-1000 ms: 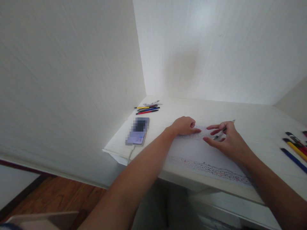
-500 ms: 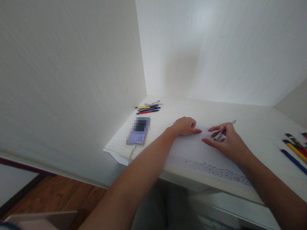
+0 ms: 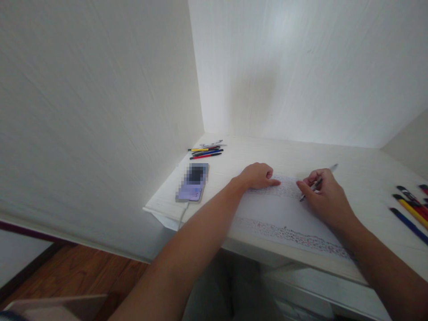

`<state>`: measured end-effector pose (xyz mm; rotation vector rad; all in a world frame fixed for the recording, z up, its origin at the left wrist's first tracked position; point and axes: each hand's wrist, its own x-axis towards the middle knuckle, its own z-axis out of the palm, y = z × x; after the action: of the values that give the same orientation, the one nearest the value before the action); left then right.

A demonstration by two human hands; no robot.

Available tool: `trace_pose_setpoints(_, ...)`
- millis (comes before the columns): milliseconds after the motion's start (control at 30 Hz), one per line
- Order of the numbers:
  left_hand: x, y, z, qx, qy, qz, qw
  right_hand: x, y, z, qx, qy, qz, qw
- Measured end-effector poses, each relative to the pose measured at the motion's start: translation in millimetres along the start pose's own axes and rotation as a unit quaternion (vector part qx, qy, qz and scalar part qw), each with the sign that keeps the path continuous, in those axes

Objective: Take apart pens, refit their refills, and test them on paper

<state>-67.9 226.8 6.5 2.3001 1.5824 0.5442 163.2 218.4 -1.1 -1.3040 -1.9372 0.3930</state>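
Note:
A sheet of paper (image 3: 270,211) lies on the desk, with rows of small writing along its far part and darker and reddish marks along its near part. My left hand (image 3: 257,174) rests on the paper's far left part, fingers curled in and thumb stretched across the writing, holding nothing visible. Over the right side of the sheet, my right hand (image 3: 326,189) is closed around a pen (image 3: 317,183). The pen slants, its tip low over the paper by the end of the written rows; whether it touches cannot be made out.
Several pens (image 3: 207,151) lie at the desk's back left corner. A phone (image 3: 194,180), partly blurred out, has a white cable (image 3: 182,216) running over the front edge. More pens or markers (image 3: 409,218) lie at the right. White panels (image 3: 294,80) enclose the desk.
My right hand has shifted slightly right, and its spread fingers have closed around the pen, whose tip now points down at the paper. My left hand has stayed in place.

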Motion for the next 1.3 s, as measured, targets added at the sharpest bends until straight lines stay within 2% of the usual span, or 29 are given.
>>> trace_pose_setpoints(533,0.1,0.4,1.1,0.003,0.003,-0.007,1.000,1.7,0.5,0.0,0.012,-0.027,0.023,0.999)
trace_pose_setpoints(700,0.8,-0.3,1.8,0.004,0.006,0.003,1.000,1.4,-0.5,-0.2,-0.001,-0.014,0.006,1.000)
trace_pose_setpoints(1300,1.7,2.9,0.4,0.022,-0.001,-0.008,1.000,4.0,2.3,2.3,-0.008,-0.027,-0.023,0.999)
